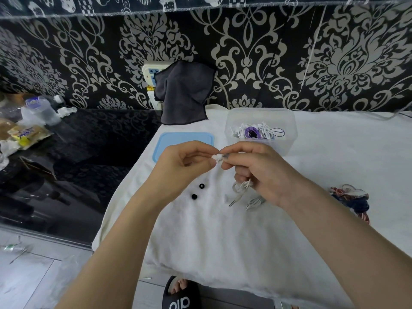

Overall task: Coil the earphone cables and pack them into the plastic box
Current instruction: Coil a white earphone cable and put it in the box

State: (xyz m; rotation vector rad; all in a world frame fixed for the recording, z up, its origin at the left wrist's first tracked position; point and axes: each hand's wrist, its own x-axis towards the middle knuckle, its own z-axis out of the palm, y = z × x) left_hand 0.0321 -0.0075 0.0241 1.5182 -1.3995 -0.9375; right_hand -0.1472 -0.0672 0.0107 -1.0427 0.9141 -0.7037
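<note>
Although the white cloth covering the tabletop (223,230) fills most of the lower frame, the work sits at centre, where both hands meet. The clear plastic box (260,130) stands open in the upper centre-right, already holding several coiled earphones in white and purple; its blue lid (176,141) lies flat just left of it. A further tangle of red, white and dark blue cable (352,201) lies at the right edge, well apart from the hands.

The left hand (185,166) has its thumb and forefinger closed in a pinch on the white earbud end (217,157). The right hand (260,172) pinches the same end from the other side, and its lower fingers are curled round a loose bunch of the white earphone cable (242,188). The rest of that cable hangs below the right grip, its plug (231,204) trailing onto the cloth at centre.

Assessment: the cable appears light, thin and limp, and is likely to spring out of a coil unless pinched where the loops cross. The buds are small and probably smooth, so the fingertip hold suits them.

Two small black ear tips (198,191) lie loose on the cloth below the left hand.
</note>
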